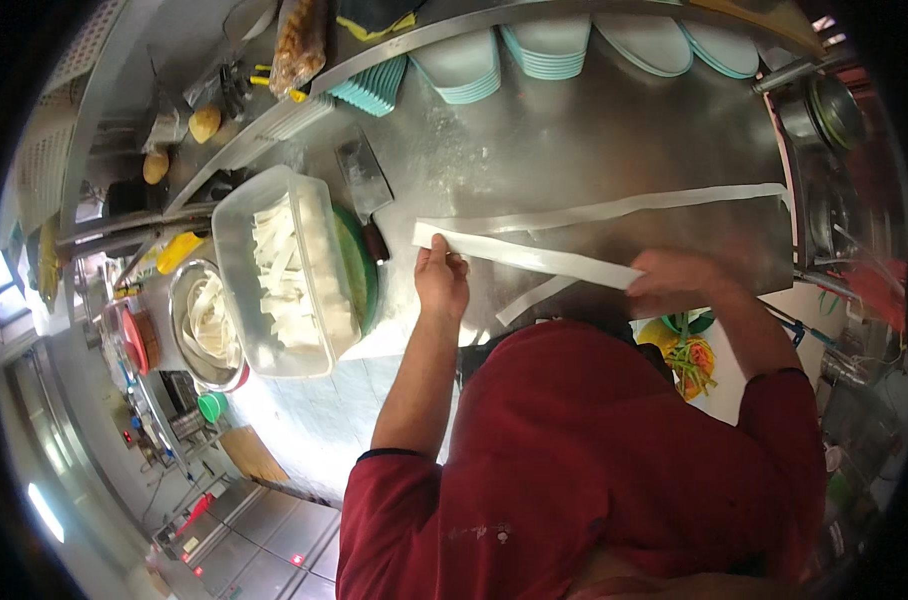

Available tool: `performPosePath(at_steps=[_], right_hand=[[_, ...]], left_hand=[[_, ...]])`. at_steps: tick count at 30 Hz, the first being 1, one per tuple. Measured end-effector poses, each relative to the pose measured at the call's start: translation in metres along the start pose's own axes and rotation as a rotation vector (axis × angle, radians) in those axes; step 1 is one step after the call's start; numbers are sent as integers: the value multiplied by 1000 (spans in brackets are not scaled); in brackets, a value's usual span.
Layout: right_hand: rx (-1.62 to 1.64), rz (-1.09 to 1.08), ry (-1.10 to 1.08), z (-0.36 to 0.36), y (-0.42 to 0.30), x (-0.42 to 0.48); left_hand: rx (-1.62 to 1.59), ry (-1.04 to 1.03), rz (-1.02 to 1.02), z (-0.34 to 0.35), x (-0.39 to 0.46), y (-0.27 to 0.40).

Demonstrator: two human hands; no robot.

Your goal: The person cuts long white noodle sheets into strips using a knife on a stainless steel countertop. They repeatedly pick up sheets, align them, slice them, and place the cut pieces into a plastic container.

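A long flat white strip of dough (544, 259) stretches between my hands over the steel worktop (574, 135). At its left end, my left hand (442, 274) pinches the strip between thumb and fingers. My right hand (671, 274) holds the strip farther right, near the worktop's front edge. Behind it, another long narrow strip (619, 206) runs across the metal to the right edge. A short length of strip (532, 300) lies at the front, close to my red shirt. Left of my left hand, a clear plastic tub (281, 360) holds many wide white strips.
A cleaver (364, 176) lies behind the tub, beside a round green board (356, 262). Farther left is a metal bowl (180, 330) of strips. Stacked pale dishes (461, 75) line the back under a shelf. A container of vegetable scraps (690, 360) stands below right.
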State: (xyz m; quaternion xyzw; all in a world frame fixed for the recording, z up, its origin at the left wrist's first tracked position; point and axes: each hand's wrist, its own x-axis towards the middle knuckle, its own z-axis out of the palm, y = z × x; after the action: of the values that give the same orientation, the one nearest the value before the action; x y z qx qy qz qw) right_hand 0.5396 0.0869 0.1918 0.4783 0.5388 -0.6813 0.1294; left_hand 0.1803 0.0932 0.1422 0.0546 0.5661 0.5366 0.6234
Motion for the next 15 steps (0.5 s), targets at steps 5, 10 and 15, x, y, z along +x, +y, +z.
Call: performPosePath(at_steps=[5,10,15], right_hand=[[72,110,54,-58,63,-42],[130,286,194,-94,77,-73],[-108,384,364,-111,118,-67]], left_hand=[[86,187,2,-61,60,-39],[187,220,195,-74,93,-54],[544,413,290,-85,116,-37]])
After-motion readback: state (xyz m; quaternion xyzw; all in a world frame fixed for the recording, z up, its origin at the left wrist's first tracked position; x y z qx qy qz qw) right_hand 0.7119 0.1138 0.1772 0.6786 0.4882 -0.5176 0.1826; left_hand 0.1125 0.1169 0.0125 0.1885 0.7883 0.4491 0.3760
